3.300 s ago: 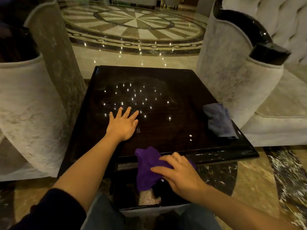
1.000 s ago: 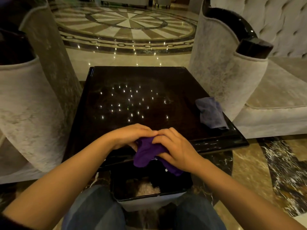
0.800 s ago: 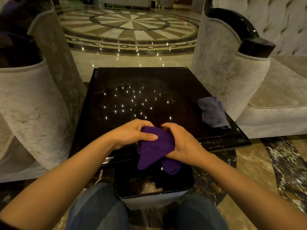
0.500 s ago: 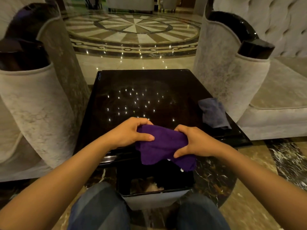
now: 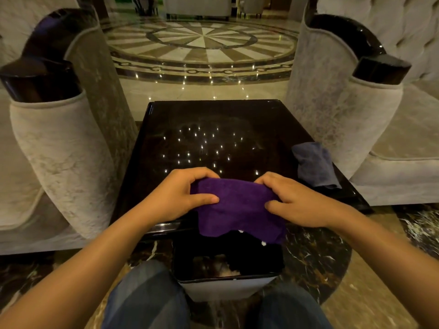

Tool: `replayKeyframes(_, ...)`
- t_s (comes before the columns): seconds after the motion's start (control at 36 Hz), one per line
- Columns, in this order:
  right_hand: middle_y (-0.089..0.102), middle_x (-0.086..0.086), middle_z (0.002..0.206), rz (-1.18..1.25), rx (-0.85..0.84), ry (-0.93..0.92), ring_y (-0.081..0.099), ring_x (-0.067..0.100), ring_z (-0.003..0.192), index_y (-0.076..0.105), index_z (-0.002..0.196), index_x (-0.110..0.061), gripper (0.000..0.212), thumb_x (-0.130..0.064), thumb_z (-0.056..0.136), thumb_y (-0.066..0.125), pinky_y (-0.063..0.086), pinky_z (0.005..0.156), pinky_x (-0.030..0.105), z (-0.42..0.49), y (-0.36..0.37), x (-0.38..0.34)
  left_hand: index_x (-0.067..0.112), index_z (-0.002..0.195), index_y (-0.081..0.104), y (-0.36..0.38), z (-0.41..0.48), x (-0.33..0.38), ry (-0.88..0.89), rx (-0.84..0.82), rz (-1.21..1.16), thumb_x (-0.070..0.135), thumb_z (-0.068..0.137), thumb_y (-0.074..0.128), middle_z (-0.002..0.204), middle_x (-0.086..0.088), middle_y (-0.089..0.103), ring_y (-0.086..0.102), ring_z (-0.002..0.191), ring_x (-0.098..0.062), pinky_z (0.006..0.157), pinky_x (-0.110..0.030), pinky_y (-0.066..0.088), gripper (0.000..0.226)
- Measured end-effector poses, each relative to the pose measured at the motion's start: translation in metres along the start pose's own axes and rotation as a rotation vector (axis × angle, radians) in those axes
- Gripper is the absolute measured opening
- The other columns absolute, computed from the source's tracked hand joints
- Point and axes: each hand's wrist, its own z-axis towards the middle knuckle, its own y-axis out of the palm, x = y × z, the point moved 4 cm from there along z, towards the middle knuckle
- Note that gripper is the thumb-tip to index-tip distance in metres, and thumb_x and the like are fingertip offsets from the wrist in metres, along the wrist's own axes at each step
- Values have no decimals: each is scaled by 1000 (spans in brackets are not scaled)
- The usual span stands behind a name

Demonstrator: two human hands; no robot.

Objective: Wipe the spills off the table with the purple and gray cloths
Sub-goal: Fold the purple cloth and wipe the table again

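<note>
The purple cloth (image 5: 237, 210) is stretched between both hands over the near edge of the dark glossy table (image 5: 213, 119). My left hand (image 5: 175, 198) pinches its left end and my right hand (image 5: 294, 200) pinches its right end. The cloth's lower edge hangs above a small bin (image 5: 228, 283) on the floor, and a few white crumbs cling to that edge. The gray cloth (image 5: 313, 167) lies crumpled at the table's right edge, apart from both hands.
Pale upholstered armchairs with black glossy arm tops stand on the left (image 5: 54, 148) and right (image 5: 351, 119) of the table. The bin sits between my knees (image 5: 147, 300). Beyond the table lies a polished marble floor with a round pattern (image 5: 204, 43).
The left hand came off the tabletop and joined the right on the purple cloth. Both hands pulled the bunched cloth out flat and lifted it slightly over the bin.
</note>
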Motion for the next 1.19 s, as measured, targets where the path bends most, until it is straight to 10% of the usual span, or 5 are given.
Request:
replayKeyframes(0.25, 47, -22, 92, -313, 134, -36, 40, 2, 89, 49, 115, -27, 24, -25, 91, 50, 36, 73, 18, 4, -7, 6, 26, 102, 61, 3, 5, -3, 65, 60, 286, 18, 79, 67, 92, 22, 57, 59, 90, 1, 73, -14, 51, 25)
replayKeyframes(0.39, 63, 4, 103, -378, 482, -87, 52, 20, 92, 53, 118, -15, 30, -20, 88, 55, 39, 75, 26, -4, 1, 3, 19, 107, 60, 2, -2, -9, 133, 152, 347, 21, 80, 65, 95, 18, 59, 59, 89, 0, 76, -12, 48, 27)
replayKeyframes(0.67, 62, 10, 108, -432, 402, 23, 55, 27, 98, 56, 116, -9, 31, -11, 85, 60, 45, 81, 34, -5, 48, 25, 19, 109, 58, 35, -10, -41, -21, 75, 526, 26, 82, 62, 104, 3, 61, 58, 96, -13, 83, -32, 49, 28)
replayKeyframes(1.19, 70, 10, 85, -411, 609, 103, 65, 29, 74, 66, 97, -6, 34, 3, 66, 76, 53, 60, 41, -10, 45, 22, 11, 104, 62, 39, -7, -36, 102, 97, 625, 29, 84, 50, 91, -5, 67, 65, 81, -20, 69, -27, 50, 29)
